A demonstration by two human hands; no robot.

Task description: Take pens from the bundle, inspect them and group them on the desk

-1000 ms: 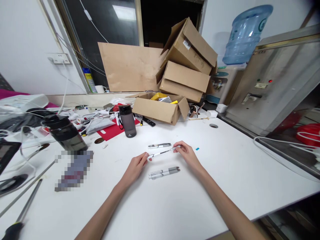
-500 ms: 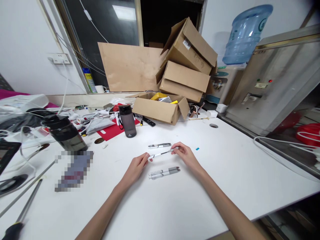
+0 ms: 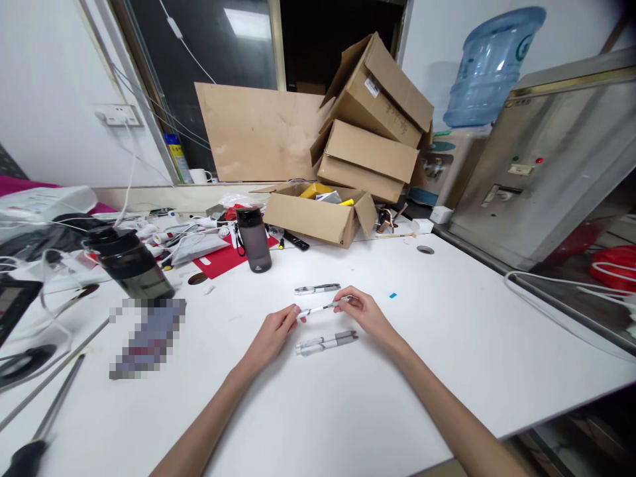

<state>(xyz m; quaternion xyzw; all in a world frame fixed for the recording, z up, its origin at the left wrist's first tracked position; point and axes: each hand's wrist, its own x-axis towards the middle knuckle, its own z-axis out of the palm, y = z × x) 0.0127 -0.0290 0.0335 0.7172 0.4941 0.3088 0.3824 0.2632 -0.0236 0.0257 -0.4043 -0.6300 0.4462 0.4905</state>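
Note:
Over the white table, my left hand pinches the left end of a slim white pen. The fingers of my right hand are closed on a pale piece at the pen's other end; whether this is a cap or part of the barrel I cannot tell. A short dark stretch shows on the pen near my right fingertips. Just beyond lies a clear pen with dark parts. Nearer to me, white-and-grey pens lie side by side, below the held pen and between my wrists.
A dark water bottle and an open cardboard box stand behind my hands. To the left are another bottle, cables and a screwdriver. A small blue scrap lies right of my right hand. A metal cabinet borders the table's right side.
My right hand has moved a little left, toward my left hand. Less of the pen's dark thin part shows between them. The pens on the table have not moved.

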